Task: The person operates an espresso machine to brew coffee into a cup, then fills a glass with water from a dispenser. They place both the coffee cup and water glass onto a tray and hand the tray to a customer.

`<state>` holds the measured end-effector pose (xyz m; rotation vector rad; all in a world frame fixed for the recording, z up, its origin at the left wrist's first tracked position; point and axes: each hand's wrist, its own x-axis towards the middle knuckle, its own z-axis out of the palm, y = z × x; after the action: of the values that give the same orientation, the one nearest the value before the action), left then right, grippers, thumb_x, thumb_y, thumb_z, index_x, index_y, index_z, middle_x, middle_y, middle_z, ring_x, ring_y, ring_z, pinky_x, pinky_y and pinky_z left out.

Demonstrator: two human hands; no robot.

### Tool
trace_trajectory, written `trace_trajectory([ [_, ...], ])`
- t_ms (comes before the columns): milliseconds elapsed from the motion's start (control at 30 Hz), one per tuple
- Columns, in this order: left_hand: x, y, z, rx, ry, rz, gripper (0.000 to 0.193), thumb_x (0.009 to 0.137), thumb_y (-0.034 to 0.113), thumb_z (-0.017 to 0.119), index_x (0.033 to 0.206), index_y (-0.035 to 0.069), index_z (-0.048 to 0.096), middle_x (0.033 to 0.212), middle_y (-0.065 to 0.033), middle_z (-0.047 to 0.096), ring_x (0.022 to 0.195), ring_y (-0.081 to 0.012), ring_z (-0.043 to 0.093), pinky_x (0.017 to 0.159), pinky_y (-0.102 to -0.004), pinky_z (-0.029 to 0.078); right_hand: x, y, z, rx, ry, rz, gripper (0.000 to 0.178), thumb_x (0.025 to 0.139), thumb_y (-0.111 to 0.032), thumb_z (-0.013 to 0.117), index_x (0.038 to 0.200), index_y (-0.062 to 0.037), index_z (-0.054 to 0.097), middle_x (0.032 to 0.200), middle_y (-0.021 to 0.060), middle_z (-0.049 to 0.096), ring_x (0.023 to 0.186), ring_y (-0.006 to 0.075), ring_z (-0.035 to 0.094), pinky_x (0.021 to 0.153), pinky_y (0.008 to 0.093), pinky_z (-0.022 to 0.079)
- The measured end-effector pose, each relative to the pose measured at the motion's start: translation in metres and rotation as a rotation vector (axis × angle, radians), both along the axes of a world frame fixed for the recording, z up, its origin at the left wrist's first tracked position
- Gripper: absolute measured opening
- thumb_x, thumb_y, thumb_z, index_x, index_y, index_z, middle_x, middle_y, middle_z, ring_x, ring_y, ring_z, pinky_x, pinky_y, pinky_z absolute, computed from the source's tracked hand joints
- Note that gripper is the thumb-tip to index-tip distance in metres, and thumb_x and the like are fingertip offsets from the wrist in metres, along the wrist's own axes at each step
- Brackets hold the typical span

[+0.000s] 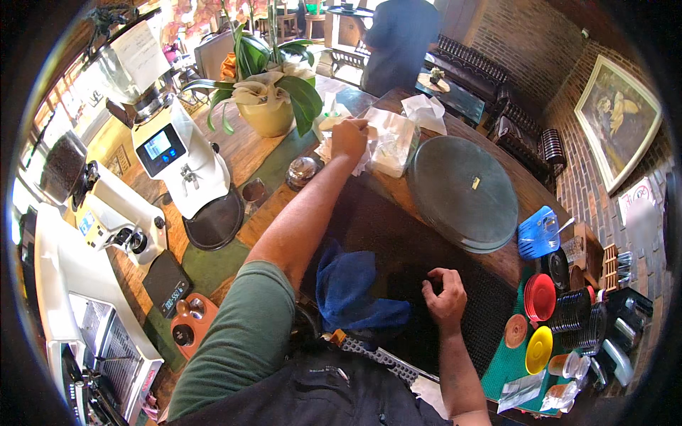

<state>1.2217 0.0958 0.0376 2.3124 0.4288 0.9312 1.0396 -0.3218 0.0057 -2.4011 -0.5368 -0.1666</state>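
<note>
My left arm, in a green sleeve, stretches away across the counter. At its end my left hand is closed beside crumpled white paper and a clear plastic pack of white napkins. Its fingertips are partly hidden, so whatever they pinch cannot be made out. My right hand is over the black textured mat, fingers loosely bent and thumb apart, holding nothing. A rumpled blue cloth lies left of it, near my body.
Left stand white coffee grinders, a black scale and an orange tamping stand. A potted orchid rises behind. Round dark glass discs lie right, near a blue basket, red saucers and a yellow saucer. Someone stands beyond.
</note>
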Motion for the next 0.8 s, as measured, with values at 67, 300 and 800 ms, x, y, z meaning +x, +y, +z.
trace_trajectory([
  [67, -0.003, 0.005, -0.006, 0.203, 0.173, 0.077, 0.033, 0.087, 0.03, 0.083, 0.116, 0.015, 0.088, 0.107, -0.0152, 0.083, 0.094, -0.0347, 0.08, 0.091, -0.041, 0.062, 0.001, -0.002, -0.002, 0.001, 0.035, 0.0, 0.027, 0.088, -0.022, 0.082, 0.11, -0.0101, 0.074, 0.11, 0.0103, 0.071, 0.102, 0.0314, 0.072, 0.091, 0.0455, 0.058],
  [300, -0.02, -0.014, 0.019, -0.532, -0.239, -0.189, 0.035, 0.091, 0.018, 0.082, 0.121, 0.001, 0.083, 0.122, -0.0187, 0.081, 0.103, -0.0311, 0.081, 0.098, -0.0398, 0.062, 0.0, -0.001, -0.004, -0.029, -0.043, 0.006, 0.025, 0.088, -0.022, 0.081, 0.109, -0.0116, 0.072, 0.106, 0.0097, 0.069, 0.099, 0.032, 0.072, 0.09, 0.0464, 0.058],
  [800, -0.004, -0.022, 0.026, -0.155, -0.117, -0.203, 0.034, 0.091, 0.019, 0.085, 0.121, 0.003, 0.084, 0.115, -0.0178, 0.083, 0.102, -0.0269, 0.082, 0.093, -0.0355, 0.062, 0.0, 0.002, -0.003, 0.004, 0.003, -0.016, 0.024, 0.086, -0.02, 0.082, 0.107, -0.0121, 0.072, 0.104, 0.0087, 0.068, 0.1, 0.0307, 0.071, 0.09, 0.047, 0.057],
])
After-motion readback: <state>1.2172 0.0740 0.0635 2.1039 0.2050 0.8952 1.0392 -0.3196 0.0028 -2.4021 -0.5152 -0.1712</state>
